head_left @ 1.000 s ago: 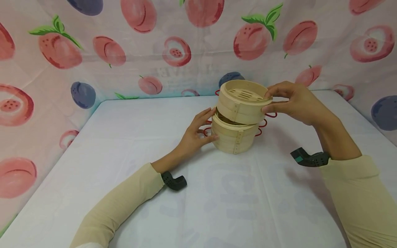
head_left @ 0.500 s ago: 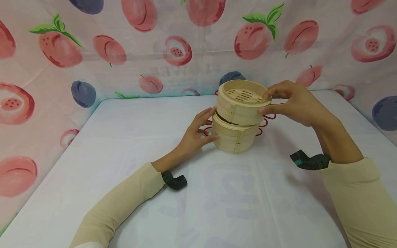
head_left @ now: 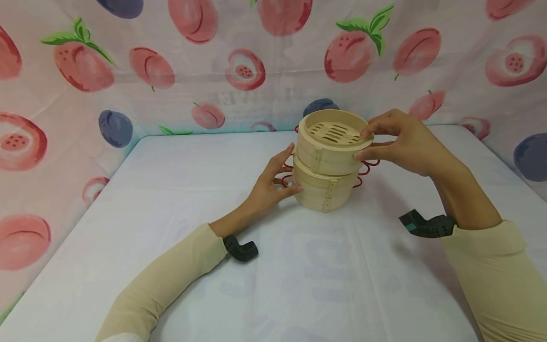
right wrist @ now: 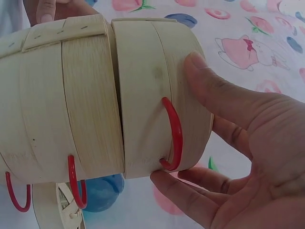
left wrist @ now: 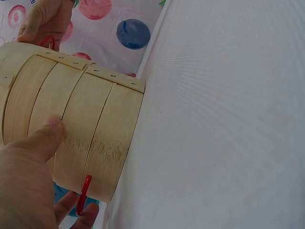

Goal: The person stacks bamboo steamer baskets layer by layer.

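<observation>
L. hand [head_left: 273, 181] holds the L side of the lower steamer tiers [head_left: 316, 187], thumb on front wall, other fingers at side & rear; likely purpose: keep them from sliding on table [head_left: 278, 289]. Pose: forearm low, palm turned inward, grip spread approx. to wall curve. Lower tiers stand upright toward rear of table from where I stand, prob. for access by both hands. Upper tier [head_left: 335, 157] sits over them w/ narrow gap at one edge (R wrist view), i.e. seemingly not fully seated there. R. hand [head_left: 406, 142] pinches upper tier at R edge, thumb on outer wall, fingers at rim, red handle [right wrist: 177, 136] betw. them; prob. for fine alignment. Pose: wrist arched above table, forearm angled in from near R, fingers part-closed.
</observation>
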Motion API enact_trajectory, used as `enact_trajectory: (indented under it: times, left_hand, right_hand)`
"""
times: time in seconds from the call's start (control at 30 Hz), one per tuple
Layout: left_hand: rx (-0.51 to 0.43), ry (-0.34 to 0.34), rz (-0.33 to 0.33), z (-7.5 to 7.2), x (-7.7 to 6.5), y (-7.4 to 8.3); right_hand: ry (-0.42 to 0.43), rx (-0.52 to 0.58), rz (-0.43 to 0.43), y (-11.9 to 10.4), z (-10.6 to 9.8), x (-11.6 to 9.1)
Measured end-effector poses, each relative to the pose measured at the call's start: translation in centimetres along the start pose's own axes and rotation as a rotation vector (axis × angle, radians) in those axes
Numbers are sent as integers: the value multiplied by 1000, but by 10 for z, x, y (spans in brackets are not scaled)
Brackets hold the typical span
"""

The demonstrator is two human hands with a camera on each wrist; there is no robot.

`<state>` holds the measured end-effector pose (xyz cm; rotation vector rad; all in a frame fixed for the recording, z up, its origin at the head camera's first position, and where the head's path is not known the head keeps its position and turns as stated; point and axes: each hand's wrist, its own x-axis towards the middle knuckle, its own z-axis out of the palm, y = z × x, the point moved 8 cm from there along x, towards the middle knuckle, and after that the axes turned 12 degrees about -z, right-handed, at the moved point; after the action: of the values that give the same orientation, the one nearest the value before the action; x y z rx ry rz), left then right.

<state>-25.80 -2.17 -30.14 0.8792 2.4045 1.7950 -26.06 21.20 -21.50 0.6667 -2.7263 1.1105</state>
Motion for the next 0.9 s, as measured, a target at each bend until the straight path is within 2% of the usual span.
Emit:
enact_trajectory:
  times: [0.2,0.27,0.53,0.77,0.9]
  left_hand:
    - [23,11,26,1,7,-23]
    - [28,13,23,1,7,-25]
    - [42,16,16,1,8,-25]
    - [32,21,4,0,8,-27]
    - [19,20,2,1,5,-17]
  right_hand:
    - [-1,-34,-29,-5,1,0]
    - [-4,-33,-26,-6,1,-1]
    - [-14,-14,-19,-8,2,-2]
    - [-26,18,-49,-13,4,-2]
    - [-46,26,-84,-14,4,-3]
